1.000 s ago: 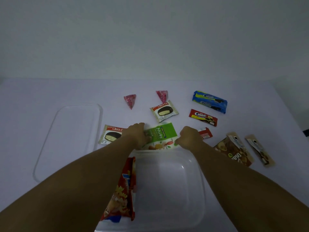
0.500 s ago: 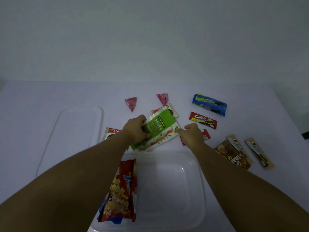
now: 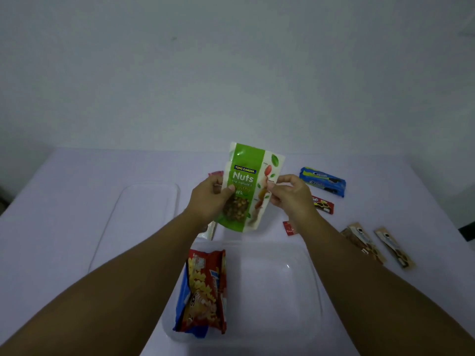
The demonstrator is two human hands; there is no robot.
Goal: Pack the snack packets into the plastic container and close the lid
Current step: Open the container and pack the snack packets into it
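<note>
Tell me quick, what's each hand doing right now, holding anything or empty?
Left hand: closed on the left edge of the green nuts pouch, held upright above the table.
Right hand: pinching the same pouch's right edge.

White table (image 3: 64,201), pale wall (image 3: 231,60)

One green nuts pouch (image 3: 246,187) is held up beyond the clear plastic container (image 3: 312,283). There is one container and one clear lid (image 3: 144,214), which lies left of it. Inside the container, at its left side, stands one red snack packet (image 3: 205,291) with one blue packet (image 3: 183,299) partly hidden behind it. Right of the container lie two brown sachets (image 3: 362,241) (image 3: 394,246). Beyond it, to the right, are one blue Oreo pack (image 3: 322,181), one red cookie bar (image 3: 323,204) and one small red packet (image 3: 289,228). Other packets behind the hands are too hidden to count.
</note>
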